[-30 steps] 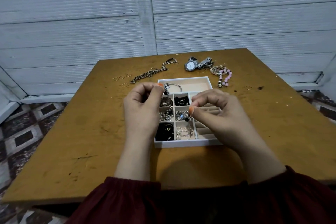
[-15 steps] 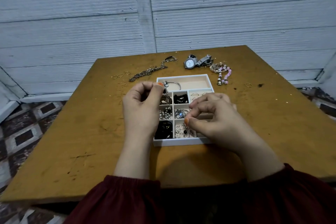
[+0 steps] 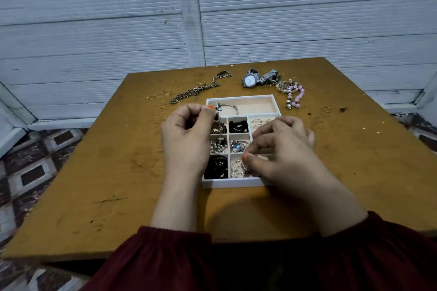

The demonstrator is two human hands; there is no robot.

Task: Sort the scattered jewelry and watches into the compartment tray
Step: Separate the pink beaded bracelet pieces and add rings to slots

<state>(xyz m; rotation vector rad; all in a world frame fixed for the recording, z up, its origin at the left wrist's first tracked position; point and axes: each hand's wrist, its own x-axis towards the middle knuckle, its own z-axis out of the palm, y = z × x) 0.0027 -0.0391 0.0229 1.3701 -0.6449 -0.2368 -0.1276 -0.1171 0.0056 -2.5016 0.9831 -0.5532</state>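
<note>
A white compartment tray point(image 3: 234, 184) sits mid-table, its small cells filled with bead and metal pieces. My left hand point(image 3: 186, 139) hovers over the tray's left side and pinches a thin dangling chain piece point(image 3: 220, 125) between thumb and forefinger. My right hand point(image 3: 281, 151) is low over the front cells, thumb and fingers pinching a small metal piece point(image 3: 244, 169) in the front middle cell. A bangle watch point(image 3: 227, 107) lies in the long back compartment. Behind the tray lie a silver watch point(image 3: 250, 80), a pink bead bracelet point(image 3: 294, 97) and a bronze chain necklace point(image 3: 196, 91).
Several thin gold rings point(image 3: 159, 96) lie at the back left, and one ring point(image 3: 327, 109) lies at the right. The wooden table point(image 3: 94, 172) stands against a white slatted wall. Patterned floor tiles show at the left.
My right hand has dropped from above the tray's right side down and left into the front cells. My left hand has stayed over the left side, still pinching the chain piece.
</note>
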